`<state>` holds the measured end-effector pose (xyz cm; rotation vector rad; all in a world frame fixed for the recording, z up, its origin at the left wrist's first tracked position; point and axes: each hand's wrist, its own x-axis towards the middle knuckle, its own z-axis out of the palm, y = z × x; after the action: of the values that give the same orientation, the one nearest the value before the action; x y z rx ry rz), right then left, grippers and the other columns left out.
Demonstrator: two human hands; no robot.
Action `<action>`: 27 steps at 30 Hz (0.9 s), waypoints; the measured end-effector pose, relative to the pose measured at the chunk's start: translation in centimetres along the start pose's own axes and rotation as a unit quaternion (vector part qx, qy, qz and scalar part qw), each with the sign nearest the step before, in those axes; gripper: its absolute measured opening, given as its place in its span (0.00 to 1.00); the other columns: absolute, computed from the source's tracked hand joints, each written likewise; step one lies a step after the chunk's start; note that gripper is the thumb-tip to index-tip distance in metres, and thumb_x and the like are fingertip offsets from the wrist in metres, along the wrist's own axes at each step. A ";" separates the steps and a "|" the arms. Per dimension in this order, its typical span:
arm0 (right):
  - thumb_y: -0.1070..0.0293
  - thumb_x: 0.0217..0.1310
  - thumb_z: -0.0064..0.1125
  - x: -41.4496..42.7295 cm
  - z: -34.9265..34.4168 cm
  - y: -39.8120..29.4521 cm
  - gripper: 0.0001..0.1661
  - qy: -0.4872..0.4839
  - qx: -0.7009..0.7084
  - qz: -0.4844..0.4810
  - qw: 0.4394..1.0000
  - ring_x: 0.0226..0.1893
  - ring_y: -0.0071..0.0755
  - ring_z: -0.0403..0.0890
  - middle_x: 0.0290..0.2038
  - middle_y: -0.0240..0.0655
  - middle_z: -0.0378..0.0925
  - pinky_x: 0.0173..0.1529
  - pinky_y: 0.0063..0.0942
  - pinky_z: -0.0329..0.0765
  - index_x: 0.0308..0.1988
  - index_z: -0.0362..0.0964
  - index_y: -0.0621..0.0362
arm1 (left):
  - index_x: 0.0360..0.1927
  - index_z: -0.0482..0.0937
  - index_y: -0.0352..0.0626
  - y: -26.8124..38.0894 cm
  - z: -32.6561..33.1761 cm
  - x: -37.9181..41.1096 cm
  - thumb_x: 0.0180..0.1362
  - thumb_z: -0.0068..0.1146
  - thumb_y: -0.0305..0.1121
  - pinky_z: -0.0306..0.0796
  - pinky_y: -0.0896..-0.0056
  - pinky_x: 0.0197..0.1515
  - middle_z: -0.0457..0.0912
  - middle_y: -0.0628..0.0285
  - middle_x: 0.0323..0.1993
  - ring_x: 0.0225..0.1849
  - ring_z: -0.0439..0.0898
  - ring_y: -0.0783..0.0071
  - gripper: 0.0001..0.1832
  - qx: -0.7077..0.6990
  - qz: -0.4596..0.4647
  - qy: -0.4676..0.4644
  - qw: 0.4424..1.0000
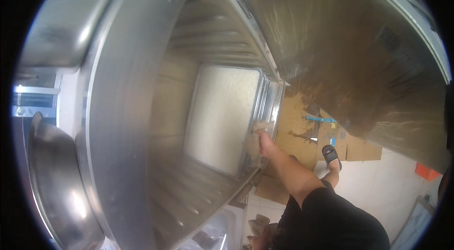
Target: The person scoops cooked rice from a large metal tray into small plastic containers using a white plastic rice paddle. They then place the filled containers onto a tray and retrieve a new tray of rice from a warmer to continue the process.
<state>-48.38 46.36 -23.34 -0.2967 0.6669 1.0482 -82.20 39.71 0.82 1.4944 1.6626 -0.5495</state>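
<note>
A deep stainless-steel cabinet stands open before me, its inner side walls ribbed with ledges. Inside lies a shallow metal tray filled with a flat, whitish layer; the rims of several more trays show stacked under it. My right hand reaches in and grips a beige cloth against the front rim of the stack. At the bottom edge my left hand, partly cut off, is closed about another crumpled beige cloth. Blur hides the exact grip of the fingers.
The cabinet's metal door stands swung wide at upper right. Stained, taped cardboard covers part of the white tiled floor. A large steel bowl is at far left. A white basin holds plastic at the bottom. An orange object stands at right.
</note>
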 end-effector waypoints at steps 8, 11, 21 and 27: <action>0.61 0.54 0.62 5.6 0.2 4.1 0.29 0.180 -0.465 -0.218 0.839 0.48 0.50 0.81 0.46 0.51 0.79 0.48 0.41 0.78 0.53 0.68 0.64 | 0.57 0.73 0.33 0.5 -0.8 2.5 0.64 0.57 0.43 0.76 0.66 0.41 0.82 0.58 0.42 0.40 0.81 0.67 0.25 0.008 -0.022 0.012 1.000; 0.60 0.54 0.61 5.6 1.3 4.1 0.26 0.229 -0.531 -0.211 0.788 0.47 0.54 0.81 0.44 0.55 0.80 0.48 0.43 0.78 0.49 0.70 0.64 | 0.57 0.73 0.33 -0.4 -0.4 2.7 0.64 0.57 0.43 0.76 0.66 0.40 0.82 0.58 0.42 0.39 0.81 0.67 0.25 0.000 -0.034 0.020 0.999; 0.61 0.55 0.59 3.9 -3.5 5.7 0.23 0.160 -0.632 -0.263 0.711 0.39 0.52 0.83 0.37 0.50 0.82 0.43 0.42 0.79 0.46 0.71 0.67 | 0.57 0.73 0.33 -3.1 1.0 2.2 0.64 0.58 0.42 0.76 0.66 0.39 0.83 0.59 0.42 0.38 0.82 0.67 0.25 -0.028 -0.042 0.043 0.998; 0.60 0.57 0.58 5.0 -10.7 5.0 0.26 0.192 -0.458 -0.217 0.840 0.35 0.42 0.82 0.35 0.46 0.80 0.39 0.38 0.79 0.49 0.68 0.69 | 0.51 0.76 0.40 4.3 -0.1 6.7 0.62 0.60 0.32 0.73 0.74 0.30 0.82 0.64 0.35 0.31 0.80 0.75 0.15 -0.100 0.176 0.027 0.979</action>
<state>-54.95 46.63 -34.33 -1.4620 0.3662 0.7989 -77.86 44.67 -3.66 1.6163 1.4010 -0.1455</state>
